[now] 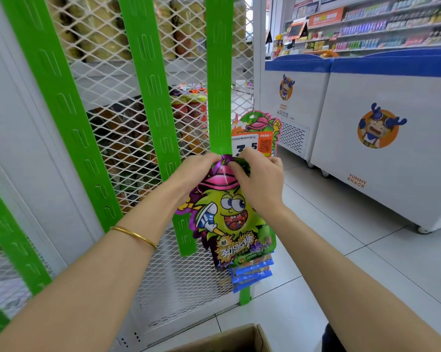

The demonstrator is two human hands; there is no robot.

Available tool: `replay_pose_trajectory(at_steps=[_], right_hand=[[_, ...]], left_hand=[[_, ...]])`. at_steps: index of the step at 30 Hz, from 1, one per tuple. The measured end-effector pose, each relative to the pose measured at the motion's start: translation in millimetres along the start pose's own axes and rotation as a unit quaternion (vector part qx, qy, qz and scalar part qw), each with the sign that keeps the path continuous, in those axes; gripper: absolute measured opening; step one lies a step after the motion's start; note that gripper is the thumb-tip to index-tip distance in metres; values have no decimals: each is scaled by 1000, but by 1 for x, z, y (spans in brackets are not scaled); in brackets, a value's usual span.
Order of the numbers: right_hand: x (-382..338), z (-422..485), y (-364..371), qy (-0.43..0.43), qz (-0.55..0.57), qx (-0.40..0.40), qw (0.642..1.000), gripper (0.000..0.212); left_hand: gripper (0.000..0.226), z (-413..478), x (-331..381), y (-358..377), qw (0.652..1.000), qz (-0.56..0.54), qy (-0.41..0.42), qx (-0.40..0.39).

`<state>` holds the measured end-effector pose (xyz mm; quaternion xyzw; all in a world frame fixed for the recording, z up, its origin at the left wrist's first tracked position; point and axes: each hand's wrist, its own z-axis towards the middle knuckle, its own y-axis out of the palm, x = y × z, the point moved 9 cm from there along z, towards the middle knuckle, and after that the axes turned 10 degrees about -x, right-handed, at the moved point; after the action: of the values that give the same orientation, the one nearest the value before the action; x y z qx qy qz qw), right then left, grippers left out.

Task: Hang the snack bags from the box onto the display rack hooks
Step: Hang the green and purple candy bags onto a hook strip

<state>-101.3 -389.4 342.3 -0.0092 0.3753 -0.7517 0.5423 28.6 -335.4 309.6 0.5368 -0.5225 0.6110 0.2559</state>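
Note:
A purple and green snack bag [229, 217] with a cartoon character hangs in front of the rightmost green hanging strip [219, 72]. My left hand [196, 171] and my right hand [260, 179] both pinch the bag's top edge against that strip. Above my hands a green bag with a price tag [258, 133] hangs on the same strip. Below the held bag, several blue-edged packets [251, 273] hang in a stack. The open cardboard box [229, 339] sits at the bottom edge of the view; its contents are hidden.
Two more green slotted strips [148, 72] [54, 85] hang on the white wire-mesh rack [112, 72]. White and blue chest freezers [382, 138] stand to the right across a tiled floor [341, 250]. Stocked shelves [379, 26] line the back wall.

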Motion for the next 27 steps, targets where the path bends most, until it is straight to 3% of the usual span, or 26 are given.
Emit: replay_pose_trajectory(at_steps=[3, 9, 15, 19, 27], right_hand=[[6, 1, 7, 23, 23, -54, 998, 18], [17, -7, 18, 47, 66, -128, 988, 18], [26, -17, 26, 65, 107, -145, 981, 17], [27, -19, 19, 65, 124, -117, 983, 16], [5, -7, -1, 19, 2, -3, 1000, 19]], left_hand=[[27, 0, -1, 2, 1000, -22, 2, 2], [50, 4, -7, -2, 999, -22, -5, 23], [44, 1, -5, 7, 1000, 8, 15, -18], [26, -1, -1, 5, 998, 49, 14, -19], [50, -5, 6, 9, 998, 61, 5, -30]])
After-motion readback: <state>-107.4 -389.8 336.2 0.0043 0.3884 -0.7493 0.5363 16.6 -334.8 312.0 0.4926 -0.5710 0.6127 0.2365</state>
